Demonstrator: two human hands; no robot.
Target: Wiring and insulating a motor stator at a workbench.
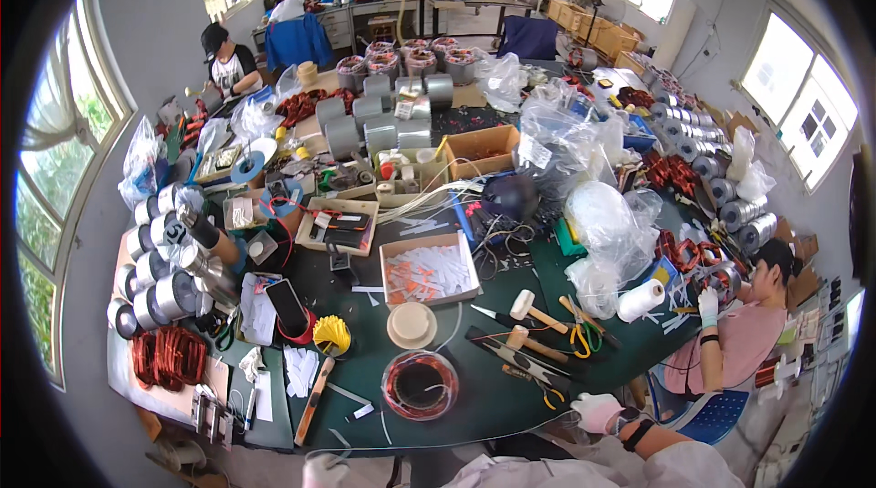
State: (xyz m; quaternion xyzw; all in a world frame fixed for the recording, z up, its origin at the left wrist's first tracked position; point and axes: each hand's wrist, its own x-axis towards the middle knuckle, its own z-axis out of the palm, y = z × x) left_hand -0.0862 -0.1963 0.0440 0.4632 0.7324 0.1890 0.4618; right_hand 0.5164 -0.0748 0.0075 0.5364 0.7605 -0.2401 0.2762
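- Copper wire is wound in a fat ring (420, 408); it lies flat on the green table (493, 422), close to the edge by me;
- my right hand (598, 412), in a pale glove, is near the table's edge, right of the ring and well apart from it; its fingers look bent, but I cannot tell if they hold something;
- my left hand (326, 470) is a blur at the bottom; I cannot tell if its fingers are wide or narrow;
- yellow-handled pliers (552, 395) lie just beside my right hand; two mallets (523, 304) lie farther back;
- just behind the ring sits a round cream block (411, 325); behind that is a box (438, 298) of white and orange strips;
- left of the ring are a long wooden handle (314, 401) and a yellow roll (331, 335);
- far right, a person in pink (744, 337) sits working.
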